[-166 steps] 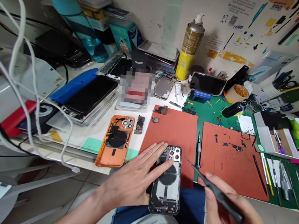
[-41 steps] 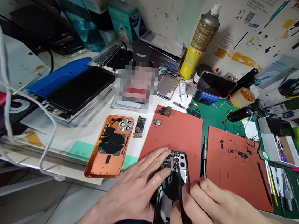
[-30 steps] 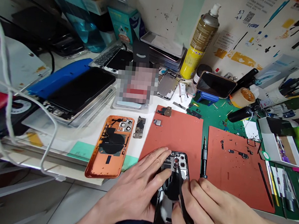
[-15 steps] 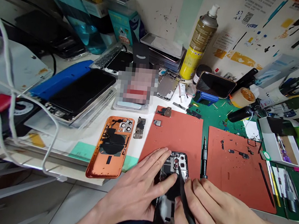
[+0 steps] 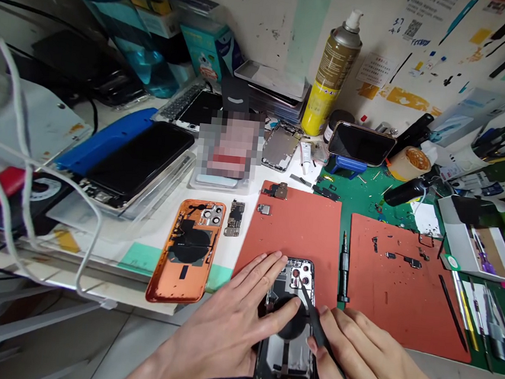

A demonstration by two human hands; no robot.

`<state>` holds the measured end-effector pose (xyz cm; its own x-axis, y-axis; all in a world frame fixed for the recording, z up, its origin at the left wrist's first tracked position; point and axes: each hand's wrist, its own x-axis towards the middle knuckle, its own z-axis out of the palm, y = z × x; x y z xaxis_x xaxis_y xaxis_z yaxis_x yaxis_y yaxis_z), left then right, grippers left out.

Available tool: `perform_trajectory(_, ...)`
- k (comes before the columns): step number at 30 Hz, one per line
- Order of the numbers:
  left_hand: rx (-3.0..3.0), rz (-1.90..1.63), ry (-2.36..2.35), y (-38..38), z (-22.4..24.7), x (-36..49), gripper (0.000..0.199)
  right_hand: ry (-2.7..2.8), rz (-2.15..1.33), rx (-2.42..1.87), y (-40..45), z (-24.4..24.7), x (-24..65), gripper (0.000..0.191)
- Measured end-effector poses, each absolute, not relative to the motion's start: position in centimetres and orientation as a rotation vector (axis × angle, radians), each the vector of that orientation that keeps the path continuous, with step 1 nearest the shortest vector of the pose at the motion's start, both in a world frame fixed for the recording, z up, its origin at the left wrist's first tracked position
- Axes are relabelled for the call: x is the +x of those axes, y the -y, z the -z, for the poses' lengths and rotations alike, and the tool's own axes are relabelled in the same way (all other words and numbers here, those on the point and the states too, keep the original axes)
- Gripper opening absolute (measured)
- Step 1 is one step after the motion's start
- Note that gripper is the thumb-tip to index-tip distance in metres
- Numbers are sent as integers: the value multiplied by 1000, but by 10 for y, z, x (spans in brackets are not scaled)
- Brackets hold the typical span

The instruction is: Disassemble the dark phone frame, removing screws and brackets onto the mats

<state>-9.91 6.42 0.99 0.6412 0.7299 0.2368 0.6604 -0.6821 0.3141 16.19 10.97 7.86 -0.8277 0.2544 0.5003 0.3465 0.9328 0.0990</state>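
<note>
My left hand (image 5: 240, 319) is wrapped round a dark phone housing (image 5: 285, 365), its fingers along the left edge and its thumb lying across the inside. The housing's opened inside faces up, with camera rings (image 5: 301, 276) at its top end. Between the fingers of my right hand (image 5: 361, 361) is a pair of slim black tweezers (image 5: 321, 337). Their narrow tip rests at or just over the camera rings; I cannot tell whether it touches. The housing's upper end overlaps the near edge of a red-brown mat (image 5: 293, 229).
An orange phone back housing (image 5: 194, 282) and a logic board (image 5: 234, 217) lie left of the mat. A screwdriver (image 5: 343, 270) separates it from a second mat (image 5: 402, 305) with small parts. Behind stand a spray can (image 5: 330, 78) and a propped phone (image 5: 362, 143). White cables (image 5: 90, 245) hang at left.
My right hand has shifted right and the tweezers lean lower, uncovering more of the housing's inside. The housing sits more upright in view. My left hand keeps its grip.
</note>
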Motion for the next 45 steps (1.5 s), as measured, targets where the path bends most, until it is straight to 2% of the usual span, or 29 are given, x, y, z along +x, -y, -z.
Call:
perform_trajectory(4, 2662, -519, -1140, -65, -8, -101, 78, 2588, 252, -441, -111, -74, 157, 38)
perform_trajectory(19, 2656, -537, -1179, -65, -8, -101, 77, 2628, 267, -414, -109, -74, 160, 32)
perform_trajectory(34, 2647, -568, -1171, -67, -12, -100, 60, 2671, 341, -416, -104, -70, 159, 22)
perform_trajectory(45, 2658, -555, -1175, -67, -8, -101, 74, 2647, 350, -405, -100, -65, 163, 25)
